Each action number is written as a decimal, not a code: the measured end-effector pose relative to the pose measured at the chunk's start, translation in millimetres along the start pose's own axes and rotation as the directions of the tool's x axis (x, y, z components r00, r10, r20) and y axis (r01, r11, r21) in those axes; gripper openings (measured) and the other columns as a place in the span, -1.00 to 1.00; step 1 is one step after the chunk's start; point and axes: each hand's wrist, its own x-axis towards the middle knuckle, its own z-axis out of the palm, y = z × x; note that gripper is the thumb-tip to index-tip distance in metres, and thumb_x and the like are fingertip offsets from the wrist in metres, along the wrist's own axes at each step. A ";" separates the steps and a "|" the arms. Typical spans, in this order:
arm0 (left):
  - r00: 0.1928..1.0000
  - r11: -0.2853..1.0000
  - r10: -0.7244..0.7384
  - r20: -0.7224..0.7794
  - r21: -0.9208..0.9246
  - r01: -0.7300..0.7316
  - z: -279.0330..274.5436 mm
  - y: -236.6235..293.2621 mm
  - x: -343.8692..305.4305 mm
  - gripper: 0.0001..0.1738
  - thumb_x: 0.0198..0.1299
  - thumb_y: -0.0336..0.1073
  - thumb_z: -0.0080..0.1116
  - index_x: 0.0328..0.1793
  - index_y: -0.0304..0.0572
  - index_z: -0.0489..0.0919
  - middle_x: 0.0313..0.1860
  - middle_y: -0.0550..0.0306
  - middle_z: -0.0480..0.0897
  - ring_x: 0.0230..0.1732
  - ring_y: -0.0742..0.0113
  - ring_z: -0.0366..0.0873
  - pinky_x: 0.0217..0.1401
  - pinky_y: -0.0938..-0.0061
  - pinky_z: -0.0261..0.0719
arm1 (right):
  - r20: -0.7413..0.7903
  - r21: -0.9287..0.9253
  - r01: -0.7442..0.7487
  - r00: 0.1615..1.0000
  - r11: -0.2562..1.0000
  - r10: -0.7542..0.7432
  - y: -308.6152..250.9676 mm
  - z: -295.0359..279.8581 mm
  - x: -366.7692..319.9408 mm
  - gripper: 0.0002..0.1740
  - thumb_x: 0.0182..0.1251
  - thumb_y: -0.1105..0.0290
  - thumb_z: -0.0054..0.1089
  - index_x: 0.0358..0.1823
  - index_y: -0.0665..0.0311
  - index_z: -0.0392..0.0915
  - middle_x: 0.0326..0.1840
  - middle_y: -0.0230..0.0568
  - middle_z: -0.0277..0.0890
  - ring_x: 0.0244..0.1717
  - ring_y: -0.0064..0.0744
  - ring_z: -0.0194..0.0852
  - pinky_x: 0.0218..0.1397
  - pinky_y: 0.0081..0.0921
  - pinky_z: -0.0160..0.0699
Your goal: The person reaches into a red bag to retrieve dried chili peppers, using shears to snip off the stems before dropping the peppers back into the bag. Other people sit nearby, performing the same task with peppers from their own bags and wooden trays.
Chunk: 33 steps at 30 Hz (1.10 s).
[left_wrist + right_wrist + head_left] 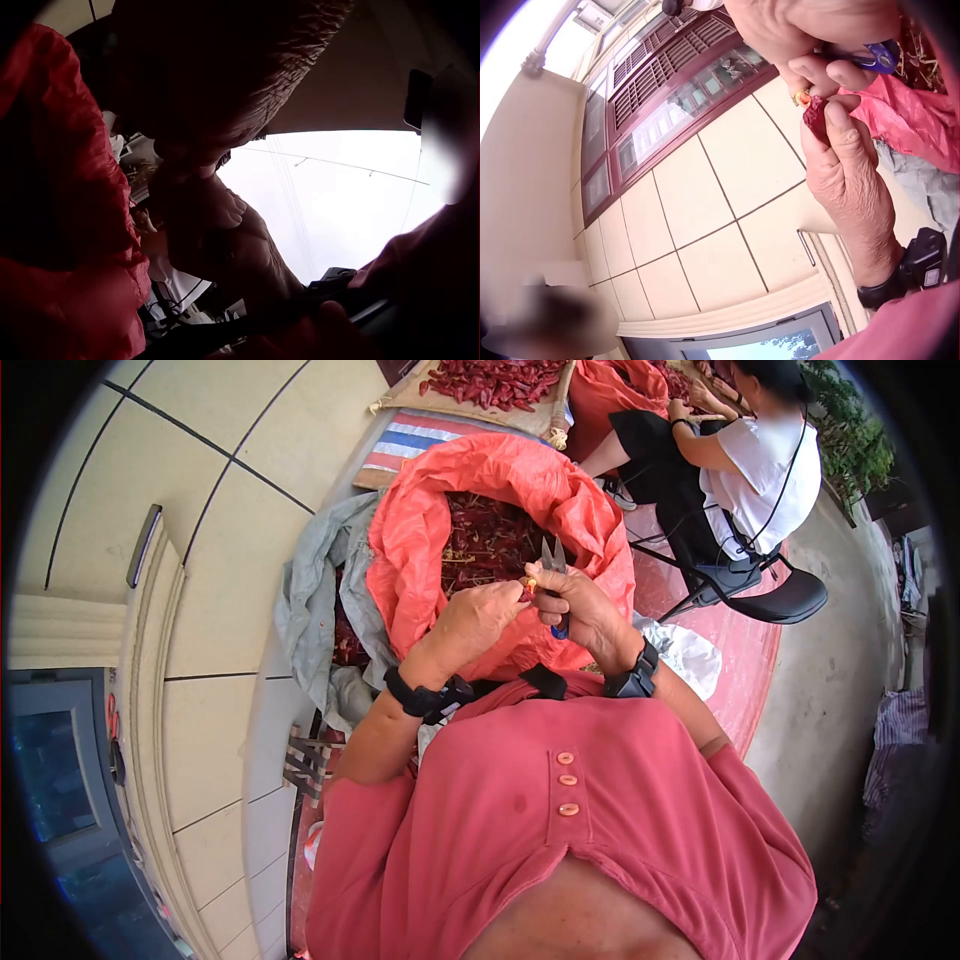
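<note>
Clock reference: head view, 12 at its top.
Left hand (475, 622): at 9 o'clock from the other hand; thumb and fingers pinch one dried red chilli (815, 116).
Right hand (588, 610): fingers curled round blue-handled snips (553, 557), blades pointing to 12 o'clock.
Chilli position: between the two hands, at the near edge of the red sack's mouth; yellow-orange end beside the right hand's fingertips, contact cannot be told.
Red sack (415, 535): at 12 o'clock from the wearer's chest, mouth rolled open, dried chillies (485, 535) inside.
Grey sack (318, 565): just beside the red sack, 9 o'clock.
Chilli tray (428, 398): 12 o'clock, beyond the red sack.
Seated person (765, 475): 2 o'clock, white top, on a black chair (790, 598).
</note>
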 end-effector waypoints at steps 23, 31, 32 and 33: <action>0.754 0.755 -0.650 -0.093 -0.189 0.627 9.7 -75.9 -76.4 -0.67 0.36 -0.16 -0.09 -0.18 -0.32 0.52 -0.37 -0.26 0.62 -0.21 -0.25 0.59 -0.18 0.02 0.50 | 0.253 -0.757 0.510 0.805 0.409 -0.536 -29.1 52.2 -17.8 -0.95 0.33 0.63 0.10 -0.26 0.37 0.43 -0.28 -0.31 0.48 -0.30 -0.60 0.51 -0.21 -0.62 0.50; 0.551 0.568 -0.610 -0.569 0.172 0.805 -80.2 -171.0 -186.9 -0.65 0.31 -0.29 0.01 0.21 -0.15 0.47 0.04 -0.12 0.57 0.08 -0.08 0.50 0.10 0.20 0.44 | -0.230 -0.949 0.024 0.629 0.315 -0.743 8.7 -116.7 -66.0 -0.93 0.25 0.62 0.12 -0.27 0.32 0.47 -0.40 -0.43 0.47 -0.36 -0.70 0.34 -0.27 -0.68 0.35; 0.538 0.548 -0.627 -0.564 0.172 0.818 -84.2 -179.1 -192.4 -0.64 0.30 -0.32 0.02 0.22 -0.15 0.46 0.06 -0.10 0.56 0.11 -0.07 0.48 0.13 0.21 0.42 | -0.260 -0.935 0.032 0.616 0.354 -0.744 22.4 -133.9 -66.1 -0.92 0.23 0.64 0.12 -0.29 0.32 0.47 -0.41 -0.45 0.45 -0.38 -0.70 0.31 -0.30 -0.68 0.34; 0.543 0.443 -0.573 -0.614 0.325 0.835 -84.9 -181.0 -191.7 -0.63 0.28 -0.34 0.03 0.21 -0.16 0.47 0.05 -0.09 0.56 0.11 -0.07 0.46 0.14 0.21 0.42 | -0.386 -0.846 0.042 0.640 0.531 -0.664 32.8 -151.2 -66.4 -0.91 0.22 0.65 0.11 -0.29 0.32 0.49 -0.42 -0.46 0.46 -0.38 -0.68 0.32 -0.29 -0.69 0.36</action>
